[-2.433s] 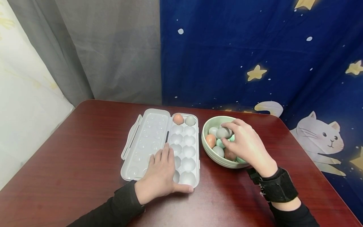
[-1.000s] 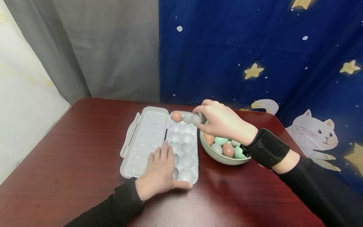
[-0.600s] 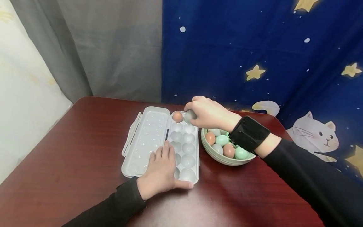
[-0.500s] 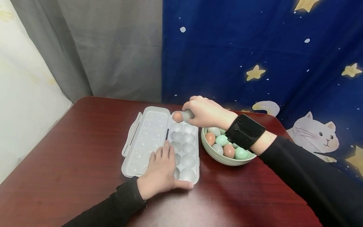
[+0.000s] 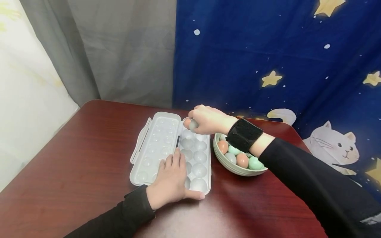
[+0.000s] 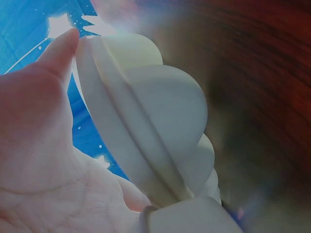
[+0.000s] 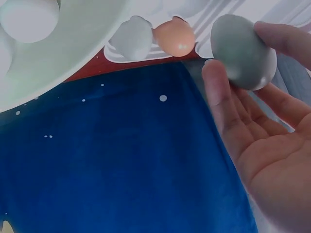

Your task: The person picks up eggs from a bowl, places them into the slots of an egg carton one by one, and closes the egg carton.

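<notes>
A grey-green egg is pinched between the thumb and fingers of my right hand, above the far end of a white plastic egg carton. In the right wrist view, this egg is raised clear of the carton. A brown egg and a pale grey egg sit side by side in the carton's far row. My left hand rests on the carton's near end, fingers extended along the hinge and thumb along the front edge. Its palm faces the carton's underside in the left wrist view.
Right of the carton stands a pale green bowl holding several grey, green and brown eggs, partly under my right wrist. The carton's lid lies open to the left. Beyond the reddish-brown table hang grey and blue curtains.
My right hand has taken the grey-green egg out of the bowl and carried it left, over the carton's far row. My left hand has stayed on the carton.
</notes>
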A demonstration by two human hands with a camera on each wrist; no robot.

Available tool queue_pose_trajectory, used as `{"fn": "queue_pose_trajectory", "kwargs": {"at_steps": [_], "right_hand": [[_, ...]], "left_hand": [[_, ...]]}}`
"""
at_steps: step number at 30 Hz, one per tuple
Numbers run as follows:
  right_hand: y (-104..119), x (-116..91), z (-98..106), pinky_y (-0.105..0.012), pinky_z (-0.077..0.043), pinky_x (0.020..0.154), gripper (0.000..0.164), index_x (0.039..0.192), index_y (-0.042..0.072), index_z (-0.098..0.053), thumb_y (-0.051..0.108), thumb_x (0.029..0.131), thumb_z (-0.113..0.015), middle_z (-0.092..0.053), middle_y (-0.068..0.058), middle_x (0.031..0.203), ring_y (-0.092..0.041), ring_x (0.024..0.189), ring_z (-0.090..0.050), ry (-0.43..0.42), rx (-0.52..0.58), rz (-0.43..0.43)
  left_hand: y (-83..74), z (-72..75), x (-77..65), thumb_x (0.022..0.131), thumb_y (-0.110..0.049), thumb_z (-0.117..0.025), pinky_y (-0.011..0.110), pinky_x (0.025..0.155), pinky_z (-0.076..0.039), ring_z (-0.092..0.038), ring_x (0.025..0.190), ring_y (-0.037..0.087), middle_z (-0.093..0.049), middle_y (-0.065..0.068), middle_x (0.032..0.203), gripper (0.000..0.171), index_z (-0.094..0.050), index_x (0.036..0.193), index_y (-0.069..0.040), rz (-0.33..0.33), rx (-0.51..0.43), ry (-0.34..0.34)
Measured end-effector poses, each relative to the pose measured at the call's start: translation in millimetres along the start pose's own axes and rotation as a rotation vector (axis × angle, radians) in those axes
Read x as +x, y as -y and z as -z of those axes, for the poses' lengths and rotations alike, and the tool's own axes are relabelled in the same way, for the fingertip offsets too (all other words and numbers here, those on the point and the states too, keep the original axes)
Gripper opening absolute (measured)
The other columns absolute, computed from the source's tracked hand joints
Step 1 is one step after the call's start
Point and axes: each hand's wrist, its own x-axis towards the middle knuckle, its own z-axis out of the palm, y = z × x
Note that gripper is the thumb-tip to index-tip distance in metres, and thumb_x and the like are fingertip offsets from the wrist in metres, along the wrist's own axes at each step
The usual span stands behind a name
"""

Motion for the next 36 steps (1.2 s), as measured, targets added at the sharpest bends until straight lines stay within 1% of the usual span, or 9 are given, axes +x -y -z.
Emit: {"fn": "queue_pose_trajectory", "kwargs": {"at_steps": [6,11,15,18,22,28,34,36], "right_hand": [[-2,14,-8,-0.032,-0.045,0.063,0.007,0.085,0.009,-0.065,0.007,0.079,-0.063,-0.057,-0.002,0.081,-0.019,0.074,-0.053,0.063,0.006,0.024],[-5,22,-16,-0.03,-0.045,0.065,0.012,0.086,0.01,-0.067,0.003,0.077,-0.064,-0.059,-0.001,0.083,-0.017,0.074,-0.052,0.092,0.027,0.057],[-6,27,-20,-0.032,-0.046,0.065,0.014,0.09,0.007,-0.068,0.003,0.076,-0.068,-0.059,-0.002,0.083,-0.018,0.073,-0.053,0.11,0.018,0.053],[-6,30,-23,-0.033,-0.046,0.065,0.014,0.09,0.005,-0.067,0.002,0.077,-0.066,-0.059,-0.004,0.083,-0.02,0.073,-0.053,0.13,0.01,0.042],[-6,34,-30,-0.033,-0.049,0.069,0.015,0.095,0.003,-0.068,0.002,0.079,-0.066,-0.061,-0.005,0.085,-0.02,0.074,-0.055,0.151,-0.005,0.028],[-8,36,-38,-0.035,-0.048,0.068,0.019,0.099,0.003,-0.068,0.002,0.08,-0.07,-0.062,-0.007,0.086,-0.02,0.072,-0.054,0.154,-0.018,0.019],[-10,33,-45,-0.038,-0.051,0.079,0.027,0.107,0.002,-0.068,0.0,0.08,-0.071,-0.064,-0.011,0.098,-0.023,0.084,-0.058,0.141,-0.042,0.022],[-10,32,-46,-0.038,-0.051,0.079,0.027,0.106,0.002,-0.067,0.0,0.08,-0.071,-0.064,-0.012,0.098,-0.024,0.084,-0.058,0.134,-0.037,0.035]], "left_hand": [[0.1,1.6,-0.6,0.058,-0.081,-0.072,0.06,0.1,-0.031,-0.035,0.128,0.045,-0.025,0.032,0.151,0.135,-0.032,0.145,0.014,-0.005,0.011,-0.004],[-0.1,-0.1,0.3,0.056,-0.083,-0.071,0.059,0.1,-0.032,-0.036,0.127,0.045,-0.027,0.032,0.15,0.136,-0.032,0.144,0.013,-0.006,0.029,-0.011],[-0.2,-0.2,0.5,0.056,-0.082,-0.072,0.059,0.1,-0.032,-0.036,0.128,0.045,-0.027,0.032,0.15,0.137,-0.032,0.145,0.013,0.002,0.021,-0.005],[-0.1,0.1,0.3,0.055,-0.082,-0.073,0.059,0.1,-0.031,-0.036,0.128,0.045,-0.027,0.032,0.15,0.137,-0.032,0.145,0.013,0.006,0.02,-0.004],[0.3,0.7,0.1,0.055,-0.081,-0.073,0.059,0.1,-0.031,-0.035,0.128,0.045,-0.026,0.032,0.15,0.137,-0.032,0.145,0.013,0.007,0.015,-0.006],[0.3,1.0,0.7,0.055,-0.081,-0.074,0.059,0.101,-0.031,-0.035,0.129,0.045,-0.025,0.032,0.151,0.136,-0.032,0.145,0.013,0.01,0.008,-0.001],[0.5,0.1,0.7,0.055,-0.08,-0.075,0.06,0.1,-0.031,-0.036,0.128,0.045,-0.027,0.032,0.15,0.136,-0.033,0.144,0.014,0.006,0.006,-0.01],[0.2,0.1,0.6,0.054,-0.08,-0.075,0.06,0.1,-0.031,-0.037,0.127,0.045,-0.027,0.032,0.15,0.136,-0.033,0.143,0.014,0.007,0.009,-0.011]]}}
